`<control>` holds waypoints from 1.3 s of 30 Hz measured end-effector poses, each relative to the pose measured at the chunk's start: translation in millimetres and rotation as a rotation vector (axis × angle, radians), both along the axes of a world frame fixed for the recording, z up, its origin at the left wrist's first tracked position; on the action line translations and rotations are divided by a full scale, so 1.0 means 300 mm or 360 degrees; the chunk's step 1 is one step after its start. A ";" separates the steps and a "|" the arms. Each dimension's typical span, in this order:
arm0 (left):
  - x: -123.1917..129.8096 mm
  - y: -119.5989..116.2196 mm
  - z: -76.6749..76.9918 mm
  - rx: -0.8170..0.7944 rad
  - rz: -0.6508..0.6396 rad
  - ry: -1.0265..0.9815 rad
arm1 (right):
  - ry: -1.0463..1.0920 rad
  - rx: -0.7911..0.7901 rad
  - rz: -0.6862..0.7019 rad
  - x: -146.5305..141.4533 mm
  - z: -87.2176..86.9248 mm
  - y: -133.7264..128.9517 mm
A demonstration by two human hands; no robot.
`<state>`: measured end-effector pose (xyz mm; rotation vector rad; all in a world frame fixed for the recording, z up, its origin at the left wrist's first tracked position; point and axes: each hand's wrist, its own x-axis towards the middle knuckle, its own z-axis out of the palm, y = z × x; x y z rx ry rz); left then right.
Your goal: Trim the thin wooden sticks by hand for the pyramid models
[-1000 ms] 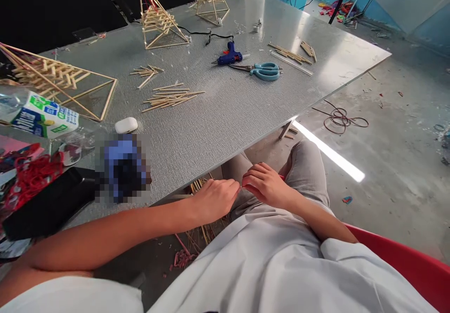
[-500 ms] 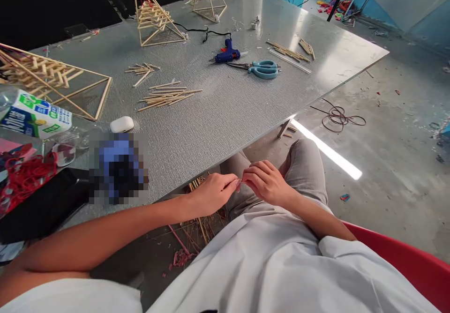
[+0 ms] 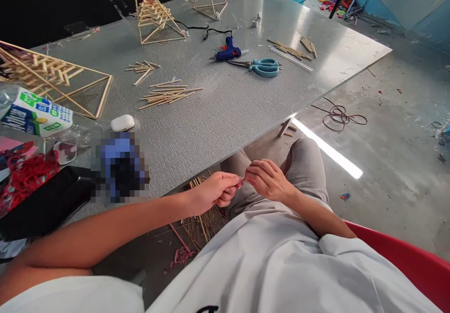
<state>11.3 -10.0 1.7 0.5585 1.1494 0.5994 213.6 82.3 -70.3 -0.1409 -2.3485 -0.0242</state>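
My left hand (image 3: 218,192) and my right hand (image 3: 267,180) meet above my lap, in front of the table edge. The fingers of both are closed in a pinch, tip to tip. Whatever lies between the fingertips is too small to make out. On the table beyond them are a loose pile of thin wooden sticks (image 3: 168,93), blue-handled scissors (image 3: 264,67) and a blue glue gun (image 3: 228,50). The scissors and glue gun lie close together, apart from my hands.
Pyramid frames of sticks (image 3: 154,18) stand along the table's far side. At left lie a plastic bottle (image 3: 42,111), a white case (image 3: 123,123) and red string (image 3: 31,170). More sticks (image 3: 290,49) lie at right. A dark cord (image 3: 339,116) is coiled on the floor.
My left hand has turned slightly, so its curled lower fingers now show. Both hands stay together at nearly the same place. The things on the table have not moved.
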 end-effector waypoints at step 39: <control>0.010 -0.009 0.002 0.0384 -0.0096 0.0136 | -0.0265 -0.1491 0.0138 0.051 -0.122 0.104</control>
